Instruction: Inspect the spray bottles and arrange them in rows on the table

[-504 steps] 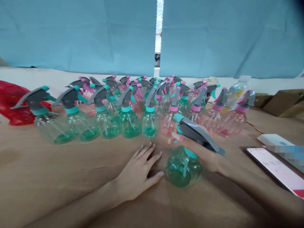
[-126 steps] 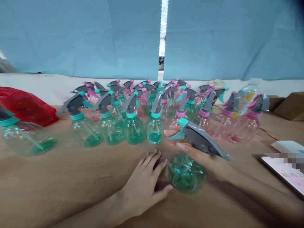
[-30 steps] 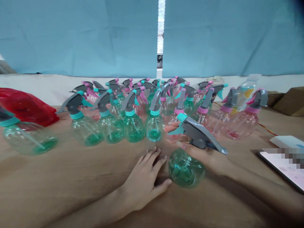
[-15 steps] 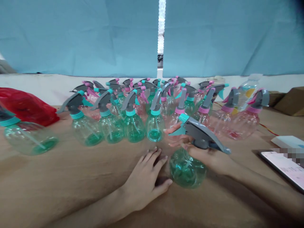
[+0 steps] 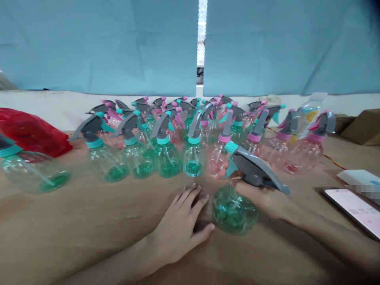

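Note:
My right hand (image 5: pixel 264 198) is wrapped round the neck of a green spray bottle (image 5: pixel 234 213), its fingers curled on the teal trigger (image 5: pixel 230 168). The grey spray head with its teal nozzle points up and to the left. My left hand (image 5: pixel 182 221) lies flat on the brown table (image 5: pixel 97 233), fingers spread, just left of that bottle and holding nothing. Beyond the hands stands a front row of spray bottles, among them a green one (image 5: pixel 168 158) with a teal collar and a pink one (image 5: pixel 218 156) partly behind my right fingers.
Several more green and pink spray bottles crowd behind the front row. A single green spray bottle (image 5: pixel 35 170) stands at far left by a red plastic bag (image 5: pixel 32 130). At right lie a phone (image 5: pixel 350 206), a white box (image 5: pixel 360 177) and a brown carton (image 5: pixel 366 126).
My right fingers have curled inward, and the teal trigger is pulled back towards the bottle's neck. My left hand and the bottle bodies have hardly moved.

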The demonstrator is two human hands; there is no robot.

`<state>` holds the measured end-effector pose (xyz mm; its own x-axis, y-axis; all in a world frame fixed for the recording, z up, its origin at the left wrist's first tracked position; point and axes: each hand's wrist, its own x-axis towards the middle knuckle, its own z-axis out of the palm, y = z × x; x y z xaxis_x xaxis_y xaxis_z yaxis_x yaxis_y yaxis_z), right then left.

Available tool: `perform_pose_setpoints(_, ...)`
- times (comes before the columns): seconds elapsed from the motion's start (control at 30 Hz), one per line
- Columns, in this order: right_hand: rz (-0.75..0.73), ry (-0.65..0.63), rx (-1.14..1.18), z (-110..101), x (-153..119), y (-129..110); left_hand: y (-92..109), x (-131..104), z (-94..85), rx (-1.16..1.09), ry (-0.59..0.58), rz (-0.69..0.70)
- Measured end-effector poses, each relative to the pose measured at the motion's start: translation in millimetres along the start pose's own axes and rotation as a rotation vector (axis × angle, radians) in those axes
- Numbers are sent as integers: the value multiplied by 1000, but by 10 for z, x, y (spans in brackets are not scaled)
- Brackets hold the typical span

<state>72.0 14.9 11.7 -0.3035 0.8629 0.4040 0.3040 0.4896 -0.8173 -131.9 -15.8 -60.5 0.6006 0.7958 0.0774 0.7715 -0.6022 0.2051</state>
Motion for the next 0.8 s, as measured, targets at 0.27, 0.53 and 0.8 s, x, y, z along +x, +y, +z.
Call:
perform_pose_setpoints(0.27, 39, 9, 27, -4, 8, -17, -3, -2, -11, -2, 5, 3)
perform_pose_setpoints(0.53, 59, -29, 107, 45, 1, 115, -13, -16, 24, -6, 21, 7)
perform_pose_setpoints(0.8, -25, -18, 107, 61, 1, 163, -12, 0, 7, 3, 10, 2)
